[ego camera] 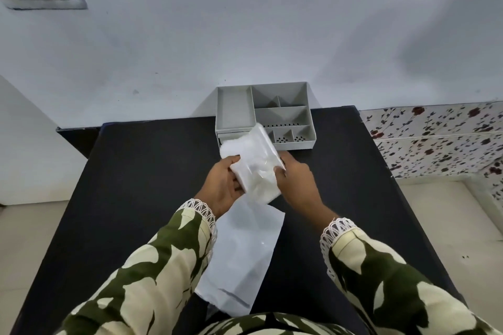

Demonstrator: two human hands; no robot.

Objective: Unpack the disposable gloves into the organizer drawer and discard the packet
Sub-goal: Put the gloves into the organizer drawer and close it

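Observation:
A clear plastic packet of white disposable gloves (254,164) is held up above the black table (136,185), tilted, with its far end in front of the grey organizer (234,109). My left hand (221,185) grips the packet's left side. On its right edge my right hand (295,179) is closed. White glove material bulges out at the packet's upper left. The organizer stands at the table's far edge against the wall; its top compartments hold nothing that I can see. Its drawer front is mostly hidden behind the packet.
A flat white paper bag (242,261) lies on the table below my hands, reaching to the near edge. A floral-patterned surface (435,139) lies to the right of the table. A white wall stands behind the organizer.

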